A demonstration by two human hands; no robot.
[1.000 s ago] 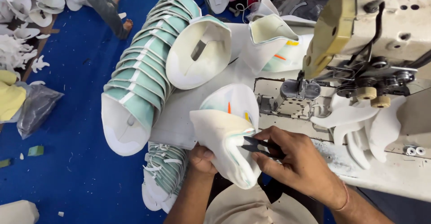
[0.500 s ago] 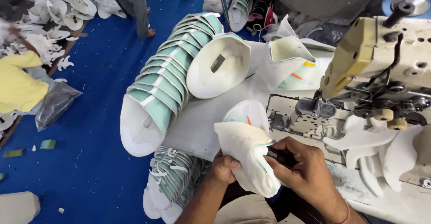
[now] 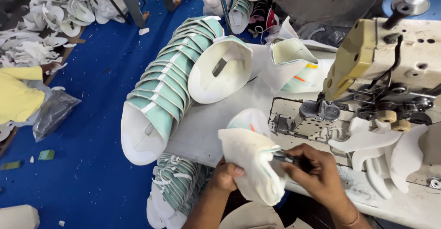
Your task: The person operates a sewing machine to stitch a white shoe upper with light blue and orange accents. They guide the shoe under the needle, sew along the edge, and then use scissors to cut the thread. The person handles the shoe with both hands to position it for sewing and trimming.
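Left hand (image 3: 228, 174) gripping a white shoe piece (image 3: 250, 162) from below. Right hand (image 3: 317, 174) pinching small black snips (image 3: 287, 158) against it, close to the sewing machine (image 3: 381, 73).

the small dark tool (image 3: 294, 159) is mostly covered by the right hand (image 3: 317, 174), so its kind cannot be told. the left hand (image 3: 226, 176) has its fingers tucked behind the white shoe upper (image 3: 250, 164). the bottom edge cuts off the lower stack of uppers (image 3: 172, 192).
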